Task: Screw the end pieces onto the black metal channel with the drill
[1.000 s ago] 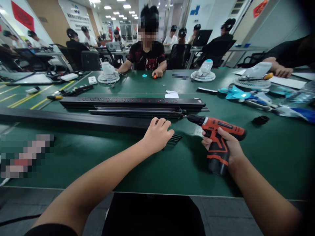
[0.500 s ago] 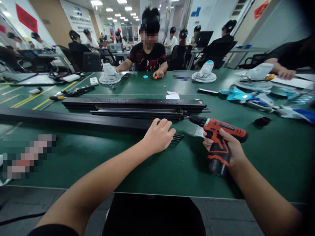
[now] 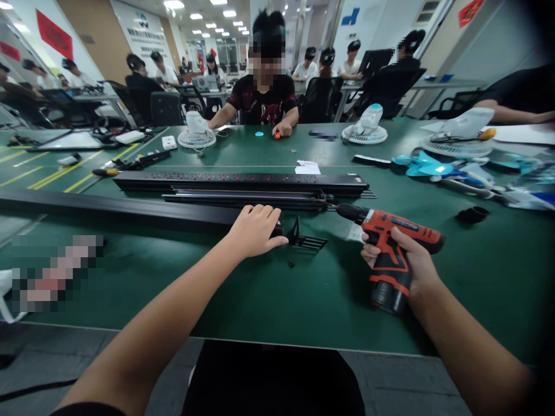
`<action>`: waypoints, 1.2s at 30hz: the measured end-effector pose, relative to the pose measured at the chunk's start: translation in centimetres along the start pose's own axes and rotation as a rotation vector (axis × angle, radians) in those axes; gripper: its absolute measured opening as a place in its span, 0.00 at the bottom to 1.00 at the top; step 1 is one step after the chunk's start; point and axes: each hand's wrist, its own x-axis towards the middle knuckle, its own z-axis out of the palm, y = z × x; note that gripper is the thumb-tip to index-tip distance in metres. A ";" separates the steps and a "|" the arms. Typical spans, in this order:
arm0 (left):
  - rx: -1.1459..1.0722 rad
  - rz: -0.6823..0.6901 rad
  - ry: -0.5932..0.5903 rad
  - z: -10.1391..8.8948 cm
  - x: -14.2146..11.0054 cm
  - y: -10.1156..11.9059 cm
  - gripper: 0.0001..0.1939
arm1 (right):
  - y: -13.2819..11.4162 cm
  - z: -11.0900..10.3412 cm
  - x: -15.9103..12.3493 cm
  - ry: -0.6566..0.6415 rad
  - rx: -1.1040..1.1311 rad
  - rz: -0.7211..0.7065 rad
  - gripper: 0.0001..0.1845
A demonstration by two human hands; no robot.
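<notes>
My right hand (image 3: 410,260) is wrapped round the grip of an orange and black cordless drill (image 3: 399,228), its long bit pointing left. My left hand (image 3: 255,230) lies over the near end of a long black bar (image 3: 130,209), fingers curled across its top and thumb toward the end. Just right of that end is a black slotted bracket (image 3: 307,240), one plate upright and one flat on the table. A tiny black piece (image 3: 291,264) lies in front of it. Beyond, the drill's bit overlaps the end of some thin black rails (image 3: 243,199).
Behind the rails runs a black strip with red dots (image 3: 243,179). White fans (image 3: 197,137) stand farther back, and a co-worker's hand (image 3: 282,129) rests there on a small orange item. Blue and white plastic parts (image 3: 433,166) and a black ring (image 3: 472,215) lie at right.
My left hand has slid left from the bracket onto the bar's end, uncovering the bracket and the tiny black piece. The drill stays in my right hand, nearly still.
</notes>
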 end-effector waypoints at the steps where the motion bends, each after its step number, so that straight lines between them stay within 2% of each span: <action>1: 0.005 0.007 0.008 0.3 -0.1 -0.4 0.33 | 0.0 0.0 0.0 0.002 -0.005 0.003 0.14; 7: 0.066 0.043 0.050 1.5 -0.3 -1.3 0.30 | -0.1 -0.1 0.1 0.012 -0.029 0.017 0.14; 17: 0.103 0.044 0.060 1.7 -0.6 -2.1 0.29 | 0.0 -0.3 0.1 0.015 -0.012 0.013 0.18; 27: 0.086 -0.031 0.052 1.9 -4.5 -7.3 0.28 | -0.2 0.3 -0.2 0.052 -0.047 0.029 0.15; 36: 0.000 -0.175 -0.022 0.3 -7.5 -11.6 0.28 | -0.1 -0.1 -0.1 0.036 -0.069 0.036 0.16</action>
